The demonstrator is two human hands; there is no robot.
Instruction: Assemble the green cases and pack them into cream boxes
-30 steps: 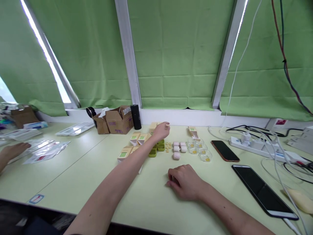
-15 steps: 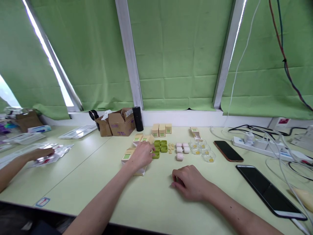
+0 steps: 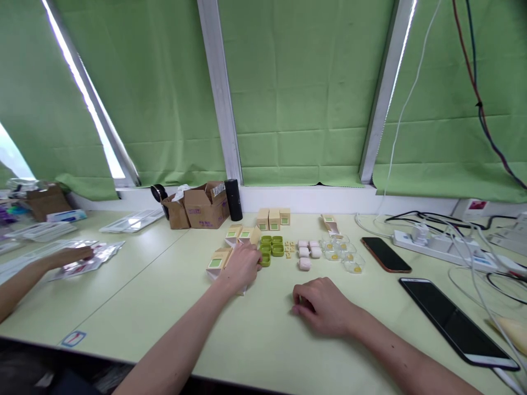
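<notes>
My left hand [image 3: 244,267] reaches to the middle of the table, its fingers bent down and close together. Its fingertips are beside the nearest olive-green square cup [image 3: 265,260]; whatever they grip is hidden. Under and behind this hand lie small cream paper boxes [image 3: 217,261] with green labels, one mostly covered. More green cups [image 3: 278,250] stand in rows just beyond. My right hand [image 3: 319,303] rests on the table with its fingers curled and nothing visible in them. Pale pink rounded pieces [image 3: 304,264] lie beyond it, near small yellowish tiles [image 3: 289,249].
Clear cups with yellow spots [image 3: 353,263] stand right of the pink pieces. Further right are two phones [image 3: 448,315], a power strip [image 3: 432,249] and loose cables. Cardboard boxes [image 3: 206,207] and a black cylinder [image 3: 233,200] stand behind. Another person's hand [image 3: 74,256] touches plastic packets at left.
My left hand has drawn slightly back toward me, its fingers now more bent. The whole view has shifted a little; my right hand stays resting on the table.
</notes>
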